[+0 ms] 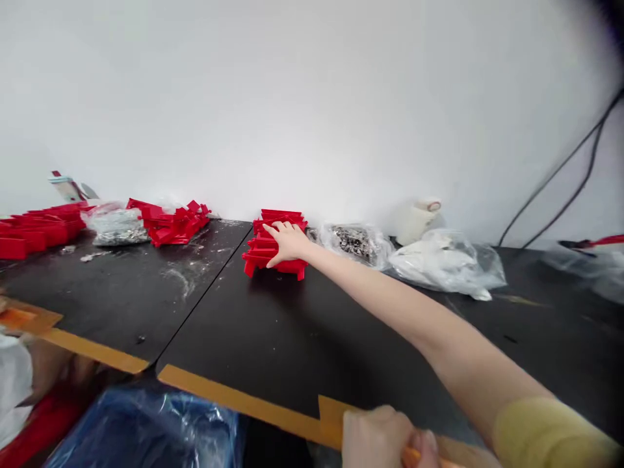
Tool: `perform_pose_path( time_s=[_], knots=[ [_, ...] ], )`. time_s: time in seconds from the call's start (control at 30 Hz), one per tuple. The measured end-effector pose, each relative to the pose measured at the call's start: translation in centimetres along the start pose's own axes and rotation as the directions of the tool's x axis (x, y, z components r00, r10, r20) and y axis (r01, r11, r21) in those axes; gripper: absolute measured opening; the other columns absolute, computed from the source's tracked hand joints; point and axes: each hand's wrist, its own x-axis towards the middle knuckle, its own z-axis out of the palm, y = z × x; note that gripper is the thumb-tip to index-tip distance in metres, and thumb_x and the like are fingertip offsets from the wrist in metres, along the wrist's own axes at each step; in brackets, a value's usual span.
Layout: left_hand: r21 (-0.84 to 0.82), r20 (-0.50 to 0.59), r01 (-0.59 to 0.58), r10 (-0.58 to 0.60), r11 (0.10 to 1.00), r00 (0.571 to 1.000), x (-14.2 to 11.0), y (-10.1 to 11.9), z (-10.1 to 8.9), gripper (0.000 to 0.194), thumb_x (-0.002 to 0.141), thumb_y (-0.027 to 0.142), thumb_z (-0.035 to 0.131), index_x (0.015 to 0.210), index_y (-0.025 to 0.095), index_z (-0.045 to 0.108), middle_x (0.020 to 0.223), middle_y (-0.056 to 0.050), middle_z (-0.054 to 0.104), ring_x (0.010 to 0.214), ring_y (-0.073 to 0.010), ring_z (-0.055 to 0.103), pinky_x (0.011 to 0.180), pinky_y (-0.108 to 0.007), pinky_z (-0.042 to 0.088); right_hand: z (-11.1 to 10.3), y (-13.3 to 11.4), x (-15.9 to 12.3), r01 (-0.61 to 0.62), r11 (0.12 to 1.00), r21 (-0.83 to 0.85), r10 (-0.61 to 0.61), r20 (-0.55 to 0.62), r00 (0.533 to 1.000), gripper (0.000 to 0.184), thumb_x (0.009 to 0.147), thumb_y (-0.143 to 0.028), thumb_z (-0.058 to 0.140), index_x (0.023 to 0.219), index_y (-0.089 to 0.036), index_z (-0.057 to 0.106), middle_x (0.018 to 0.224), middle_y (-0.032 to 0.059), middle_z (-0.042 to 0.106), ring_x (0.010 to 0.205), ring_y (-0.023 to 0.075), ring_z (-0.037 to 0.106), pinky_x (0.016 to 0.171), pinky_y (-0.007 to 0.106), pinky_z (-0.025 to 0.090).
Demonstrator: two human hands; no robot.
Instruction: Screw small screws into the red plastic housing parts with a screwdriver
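Observation:
My right hand (288, 244), reaching across from the right in a yellow sleeve, lies over a stack of red plastic parts (275, 268) near the wall. Its fingers are spread across the top of the stack, not closed round a part. Low in the view, at the table's front edge, my left hand (375, 437) is closed. A bright orange object (412, 456) shows by its thumb; most of it is hidden, so its kind cannot be made out.
More red parts (176, 224) lie left, beside a clear bag (117, 225). Right are a bag of small metal pieces (355, 242), a white bag (446, 263) and a pale roll (418, 218). Blue plastic bag (146, 429) hangs below the edge. Another person's hand (49, 367) is at left.

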Motion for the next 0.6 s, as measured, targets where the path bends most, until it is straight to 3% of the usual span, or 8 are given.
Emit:
perform_pose_path(
  time_s=[0.07,0.2,0.3,0.37,0.43,0.5,0.57,0.6],
  knots=[
    [-0.019,-0.041,-0.014,0.013,1.0,0.999,0.3,0.6,-0.6,0.028,0.08,0.027,0.055,0.056,0.019,0.043,0.049,0.002,0.046,0.043,-0.0086,0.041,0.044,-0.028,0.022,-0.8,0.2,-3.6,0.062,0.998,0.011,-0.061,-0.054,0.997,0.111,0.067,-0.061,0.075,0.155,-0.016,0.023,0.157,0.0192,0.027,0.143,0.0424,0.024,0.114,0.057,0.026],
    [0.034,-0.038,-0.079,0.08,0.996,0.996,1.1,1.7,-2.3,0.031,0.086,0.024,0.048,0.057,0.019,0.037,0.05,0.005,0.041,0.045,-0.007,0.04,0.045,-0.025,0.023,-2.0,0.2,-13.7,0.204,0.979,0.025,-0.201,-0.102,0.974,0.08,0.079,-0.046,0.07,0.148,-0.021,0.039,0.155,0.0128,0.032,0.14,0.032,0.032,0.117,0.048,0.026],
    [0.114,-0.039,-0.107,0.112,0.988,0.993,1.5,1.8,-2.9,0.034,0.089,0.023,0.046,0.057,0.019,0.037,0.051,0.005,0.04,0.045,-0.0068,0.04,0.047,-0.024,0.026,-2.5,0.0,-23.4,0.262,0.961,0.083,-0.233,-0.259,0.937,0.057,0.086,-0.037,0.064,0.138,-0.018,0.05,0.148,0.015,0.043,0.132,0.0303,0.043,0.108,0.048,0.038],
    [0.13,-0.024,-0.109,0.113,0.986,0.993,1.5,1.7,-3.0,0.036,0.092,0.024,0.046,0.057,0.019,0.039,0.051,0.005,0.041,0.045,-0.0067,0.039,0.047,-0.023,0.027,-2.0,0.0,-30.6,0.226,0.956,0.187,-0.13,-0.422,0.897,0.035,0.09,-0.027,0.06,0.123,-0.018,0.057,0.128,0.0131,0.059,0.118,0.0223,0.054,0.098,0.039,0.046],
    [0.136,-0.004,-0.11,0.112,0.984,0.994,1.2,1.7,-3.1,0.037,0.094,0.027,0.047,0.057,0.019,0.044,0.052,0.005,0.042,0.047,-0.0072,0.041,0.049,-0.022,0.029,-0.6,0.0,-38.3,0.263,0.94,0.217,-0.122,-0.506,0.854,0.028,0.09,-0.02,0.057,0.118,-0.018,0.057,0.106,0.0097,0.067,0.098,0.0174,0.062,0.086,0.033,0.05],
    [0.121,0.024,-0.113,0.111,0.986,0.994,0.8,1.7,-3.2,0.04,0.095,0.028,0.048,0.056,0.018,0.046,0.052,0.004,0.041,0.048,-0.0078,0.04,0.051,-0.023,0.029,1.9,-0.2,-46.1,0.275,0.933,0.23,-0.154,-0.434,0.887,0.02,0.09,-0.027,0.055,0.108,-0.019,0.058,0.09,0.0058,0.069,0.081,0.0161,0.063,0.075,0.033,0.05],
    [0.245,-0.044,-0.127,0.142,0.961,0.989,0.5,1.6,-3.0,0.034,0.092,0.031,0.055,0.06,0.018,0.055,0.055,0.004,0.048,0.051,-0.0086,0.044,0.054,-0.023,0.031,5.0,-0.6,-53.5,0.072,0.957,0.28,-0.006,-0.233,0.973,0.015,0.091,-0.034,0.053,0.089,-0.021,0.06,0.075,-0.0001,0.065,0.069,0.0118,0.061,0.065,0.027,0.049],
    [0.342,-0.081,-0.15,0.188,0.928,0.979,0.5,1.5,-2.8,0.03,0.09,0.032,0.059,0.063,0.018,0.059,0.056,0.003,0.051,0.052,-0.0092,0.045,0.052,-0.023,0.029,6.7,-0.8,-57.1,-0.07,0.956,0.284,0.116,-0.146,0.982,0.018,0.091,-0.036,0.055,0.084,-0.02,0.06,0.071,-0.0017,0.063,0.064,0.0103,0.06,0.061,0.024,0.048]
  ],
)
